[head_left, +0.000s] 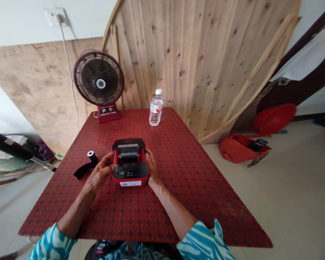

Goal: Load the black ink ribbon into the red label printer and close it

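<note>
A small red and black printer (130, 174) rests on the table in front of me, with a dark roller and a clear strip showing in its upper part and a white label on its near side. My left hand (102, 169) grips its left side, the thumb on the top edge near the front. Along the right side, the fingers of my right hand (152, 167) are closed against the casing; some fingertips are hidden behind it. Just left of my left hand lies a roll of black ribbon (91, 157) with a white core, its loose end spread on the tabletop.
The table (195, 202) has a red patterned cover. At its far edge stand a dark red fan (99, 81) and a water bottle (155, 110). Wooden boards (189, 54) lean behind. On the floor at right are a red bag (237, 148) and a red basin (274, 118).
</note>
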Action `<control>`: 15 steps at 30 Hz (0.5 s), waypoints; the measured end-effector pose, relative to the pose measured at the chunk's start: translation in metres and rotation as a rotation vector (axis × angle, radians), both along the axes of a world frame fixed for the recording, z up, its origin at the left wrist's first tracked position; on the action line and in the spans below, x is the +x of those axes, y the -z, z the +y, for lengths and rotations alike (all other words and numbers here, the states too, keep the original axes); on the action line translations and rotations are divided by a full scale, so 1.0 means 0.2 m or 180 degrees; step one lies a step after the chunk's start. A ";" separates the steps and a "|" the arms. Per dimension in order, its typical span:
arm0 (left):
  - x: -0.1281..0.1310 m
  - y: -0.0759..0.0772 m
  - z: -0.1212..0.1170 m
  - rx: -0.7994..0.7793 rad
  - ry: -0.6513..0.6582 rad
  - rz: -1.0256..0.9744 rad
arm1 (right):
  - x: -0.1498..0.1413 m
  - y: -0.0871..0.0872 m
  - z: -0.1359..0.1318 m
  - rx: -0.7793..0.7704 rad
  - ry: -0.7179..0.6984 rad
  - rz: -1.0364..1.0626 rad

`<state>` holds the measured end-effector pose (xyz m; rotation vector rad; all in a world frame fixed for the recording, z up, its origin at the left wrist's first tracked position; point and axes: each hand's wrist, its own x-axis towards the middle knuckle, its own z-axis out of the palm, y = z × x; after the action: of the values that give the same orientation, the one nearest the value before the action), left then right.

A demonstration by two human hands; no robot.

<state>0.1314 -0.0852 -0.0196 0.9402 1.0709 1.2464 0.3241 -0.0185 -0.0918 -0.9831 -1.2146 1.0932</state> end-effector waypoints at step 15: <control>-0.01 -0.13 -0.02 0.0178 -0.0163 0.0939 | -0.01 -0.03 0.00 0.0056 -0.0001 0.0199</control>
<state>0.1287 -0.0897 0.0056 1.1716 1.3021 1.2084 0.3230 -0.0180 -0.0857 -0.9287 -1.1719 1.1038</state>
